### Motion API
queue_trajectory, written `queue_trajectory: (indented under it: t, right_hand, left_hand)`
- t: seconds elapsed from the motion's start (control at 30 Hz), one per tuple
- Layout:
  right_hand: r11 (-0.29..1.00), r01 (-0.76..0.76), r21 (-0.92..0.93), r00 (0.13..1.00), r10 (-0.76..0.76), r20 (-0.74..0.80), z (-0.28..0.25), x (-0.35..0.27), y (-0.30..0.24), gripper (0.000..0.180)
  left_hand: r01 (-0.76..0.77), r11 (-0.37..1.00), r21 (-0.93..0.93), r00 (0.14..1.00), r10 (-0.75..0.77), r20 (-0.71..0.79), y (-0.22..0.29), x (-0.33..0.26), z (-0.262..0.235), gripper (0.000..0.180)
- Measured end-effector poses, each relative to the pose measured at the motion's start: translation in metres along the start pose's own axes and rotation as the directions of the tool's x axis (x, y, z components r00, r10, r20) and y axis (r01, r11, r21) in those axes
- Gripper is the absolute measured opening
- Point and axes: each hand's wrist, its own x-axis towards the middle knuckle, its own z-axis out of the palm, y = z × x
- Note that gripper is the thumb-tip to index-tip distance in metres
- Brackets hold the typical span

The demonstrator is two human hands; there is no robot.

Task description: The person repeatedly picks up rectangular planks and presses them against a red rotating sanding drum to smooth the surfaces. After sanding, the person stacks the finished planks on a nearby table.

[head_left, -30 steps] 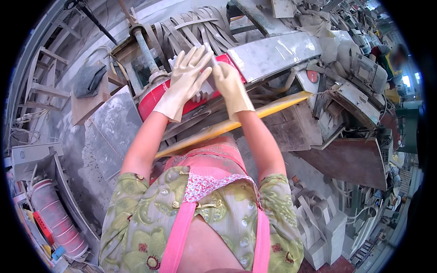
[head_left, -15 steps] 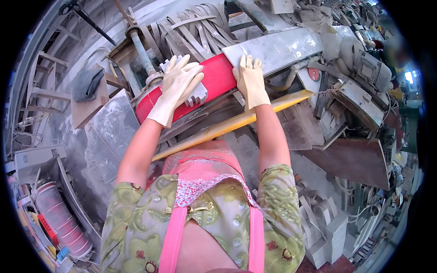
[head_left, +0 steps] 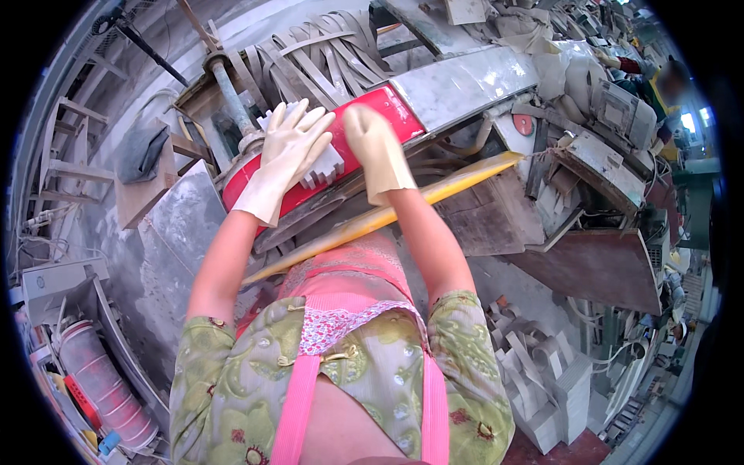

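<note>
My left hand (head_left: 287, 155), in a cream rubber glove, lies flat with fingers spread over a row of light grey, block-like pieces (head_left: 325, 167). These rest on a long red band (head_left: 399, 112) with a rounded left end, and their notched edges stick out past the palm. Just to the right, my right hand (head_left: 374, 151), gloved alike, is over the same band. Its fingers look curled, but blur and the back of the glove hide whether anything is in them. A grey, shiny flat plate (head_left: 473, 84) continues from the band's right end.
A yellow bar (head_left: 434, 198) runs slantwise between the band and my body. Many grey strips (head_left: 325, 54) hang behind the band. A wooden box with dark cloth (head_left: 141, 151) stands left. Stacked grey pieces (head_left: 554, 387) sit low right, and a striped roller (head_left: 108, 387) low left.
My right hand has moved left from the seam by the grey plate toward my left hand, its fingers now curled. My left hand stays on the grey pieces. The whole view has shifted slightly.
</note>
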Motion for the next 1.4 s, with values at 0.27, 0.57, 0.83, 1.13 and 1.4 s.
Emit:
queue_trajectory:
  t: [0.27,0.57,0.83,1.13,1.4]
  right_hand:
    - [0.370,0.118,-0.921,0.970,-0.243,0.027,-0.099,0.032,0.105,0.076]
    - [0.982,-0.185,-0.029,0.981,0.182,-0.073,-0.098,0.047,0.040,0.044]
    - [0.986,-0.060,0.158,0.990,0.039,0.133,0.013,-0.015,-0.030,0.044]
    - [0.476,-0.017,-0.880,0.999,-0.034,-0.037,-0.132,0.062,0.110,0.083]
    - [0.438,0.133,-0.889,0.985,-0.160,0.068,-0.146,0.071,0.119,0.048]
  left_hand:
    - [0.023,0.998,-0.065,1.000,-0.024,-0.014,0.000,-0.007,-0.006,0.036]
    - [0.044,0.995,-0.088,0.999,-0.043,0.009,0.000,-0.005,-0.009,0.042]
    - [0.011,1.000,-0.015,1.000,-0.010,0.008,0.002,-0.005,-0.017,0.052]
    - [-0.017,0.994,-0.107,1.000,0.019,0.021,0.002,-0.004,-0.027,0.041]
    - [-0.012,0.998,0.069,0.996,0.006,0.093,0.004,-0.010,-0.038,0.044]
